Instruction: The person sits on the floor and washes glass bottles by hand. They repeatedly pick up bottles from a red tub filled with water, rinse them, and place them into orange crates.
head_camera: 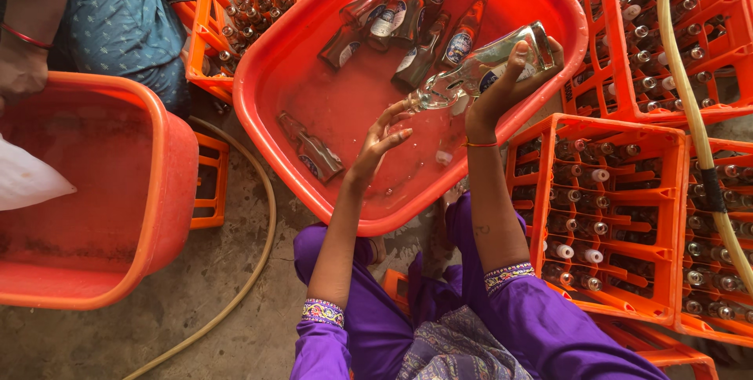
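My right hand (pixel 502 90) grips a clear glass bottle (pixel 478 70), tilted with its neck pointing down-left over a big red tub (pixel 298 43) of water. My left hand (pixel 384 138) is empty, fingers spread, just below the bottle's mouth. Several brown labelled bottles (pixel 408 23) lie in the far part of the tub. One more brown bottle (pixel 312 149) lies alone at the tub's left side. My sleeves are purple.
Orange crates (pixel 604 215) filled with capped bottles stand on my right and at the back. A second orange tub (pixel 157 192) sits to the left, with another person's arm (pixel 27 35) above it. A hose (pixel 259 223) curves across the concrete floor.
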